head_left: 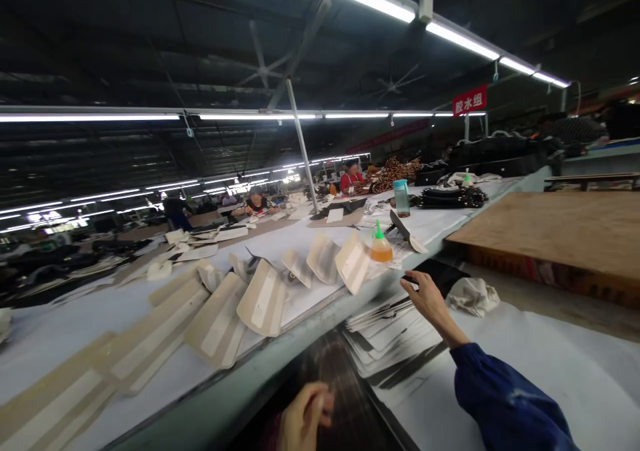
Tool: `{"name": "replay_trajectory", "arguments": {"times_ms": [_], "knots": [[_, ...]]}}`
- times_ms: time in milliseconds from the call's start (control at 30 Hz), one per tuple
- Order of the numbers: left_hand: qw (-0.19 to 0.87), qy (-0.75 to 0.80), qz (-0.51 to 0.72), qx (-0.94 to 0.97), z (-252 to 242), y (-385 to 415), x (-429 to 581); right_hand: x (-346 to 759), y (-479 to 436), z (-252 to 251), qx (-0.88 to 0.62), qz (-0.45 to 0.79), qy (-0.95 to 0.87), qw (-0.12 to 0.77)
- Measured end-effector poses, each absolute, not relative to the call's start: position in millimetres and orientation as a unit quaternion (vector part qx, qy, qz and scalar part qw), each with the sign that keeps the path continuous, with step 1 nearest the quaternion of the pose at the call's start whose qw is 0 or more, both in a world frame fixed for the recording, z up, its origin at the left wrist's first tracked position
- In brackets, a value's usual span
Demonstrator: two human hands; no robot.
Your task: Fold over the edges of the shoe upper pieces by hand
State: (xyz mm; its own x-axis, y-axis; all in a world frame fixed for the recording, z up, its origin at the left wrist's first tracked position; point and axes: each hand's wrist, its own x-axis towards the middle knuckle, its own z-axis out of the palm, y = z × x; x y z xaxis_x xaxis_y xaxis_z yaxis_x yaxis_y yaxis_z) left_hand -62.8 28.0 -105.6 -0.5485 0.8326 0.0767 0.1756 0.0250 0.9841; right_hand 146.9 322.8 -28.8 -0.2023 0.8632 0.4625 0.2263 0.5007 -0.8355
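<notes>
Right hand (429,296) pinches a dark sheet (440,274) beside crumpled cloth (473,296); left hand (304,416) loosely curled.

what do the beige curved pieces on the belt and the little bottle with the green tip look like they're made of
The beige curved pieces look like stiff board or leather, matte, each with a paler strip down the middle; they hold a bend, but the exact material is unclear. The small bottle seems to be clear, glossy plastic, since amber liquid shows through it, and it has an opaque green nozzle.
</notes>
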Motion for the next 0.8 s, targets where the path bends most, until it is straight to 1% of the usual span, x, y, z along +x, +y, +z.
{"name": "replay_trajectory", "arguments": {"times_ms": [67,167,333,433,533,667,800], "knots": [[0.282,0.63,0.609,0.391,-98,44,-59,145,347,-57,-0.437,0.288,-0.69,0.5],[0.308,0.595,0.623,0.404,-90,81,-48,150,370,-91,-0.472,0.267,-0.682,0.491],[0.292,0.644,0.612,0.354,-97,162,-22,154,386,-125,-0.473,0.275,-0.697,0.464],[0.271,0.66,0.615,0.337,-102,199,-19,155,394,-136,-0.471,0.287,-0.705,0.447],[0.267,0.678,0.61,0.311,-106,217,-26,157,402,-143,-0.471,0.3,-0.709,0.432],[0.27,0.691,0.597,0.306,-113,221,-35,162,406,-147,-0.478,0.309,-0.706,0.421],[0.26,0.677,0.586,0.362,-115,215,-31,177,404,-144,-0.504,0.3,-0.691,0.422]]}}
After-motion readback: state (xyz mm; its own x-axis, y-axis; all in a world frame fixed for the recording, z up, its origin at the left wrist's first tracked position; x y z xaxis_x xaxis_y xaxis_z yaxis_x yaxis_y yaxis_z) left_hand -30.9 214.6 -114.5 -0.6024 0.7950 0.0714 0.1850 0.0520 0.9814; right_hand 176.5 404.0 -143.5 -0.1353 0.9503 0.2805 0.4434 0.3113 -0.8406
